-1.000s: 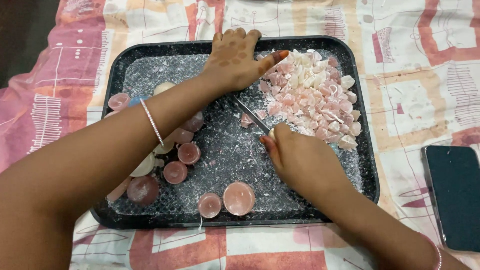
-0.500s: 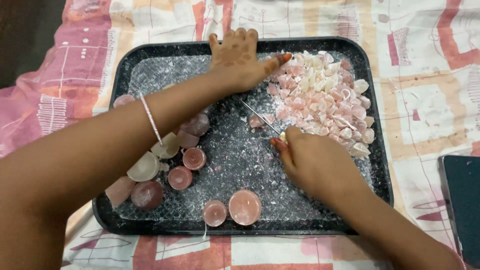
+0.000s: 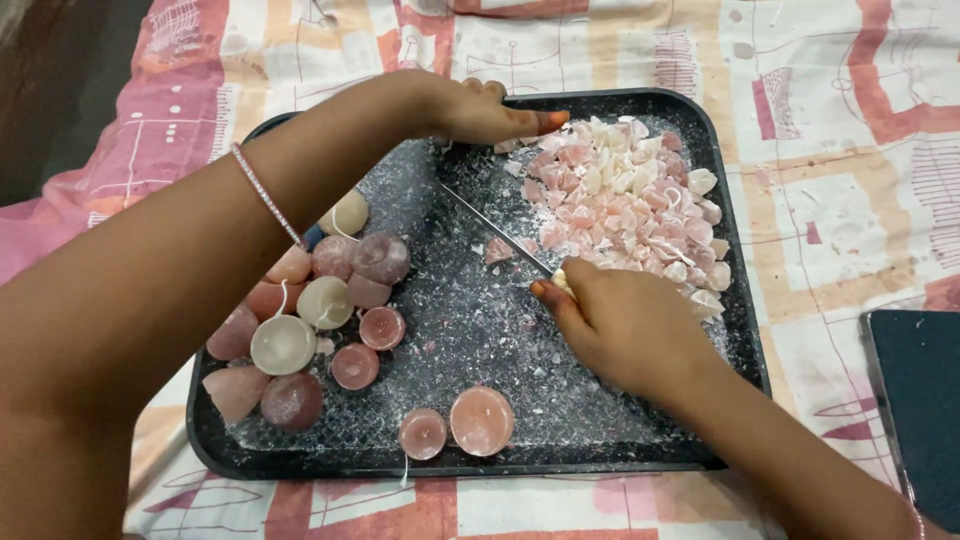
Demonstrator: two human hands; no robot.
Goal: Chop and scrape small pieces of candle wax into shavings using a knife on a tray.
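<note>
A black tray lies on a patterned cloth. Its right half holds a heap of pink and white wax chunks. My right hand grips a knife by the handle, the blade lying flat on the tray and pointing up-left along the heap's edge. My left hand rests edge-on at the heap's top left corner, fingers together, holding nothing. Several small round candles, pink, maroon and cream, are gathered under my left forearm at the tray's left side. Two more pink candles sit near the front rim.
White wax crumbs cover the tray floor. A dark flat phone-like slab lies on the cloth to the right of the tray. The pink, white and orange patterned cloth spreads all around.
My left hand has turned from flat on the tray to edge-on against the heap. The view has shifted closer, and the right hand with the knife has stayed beside the pile.
</note>
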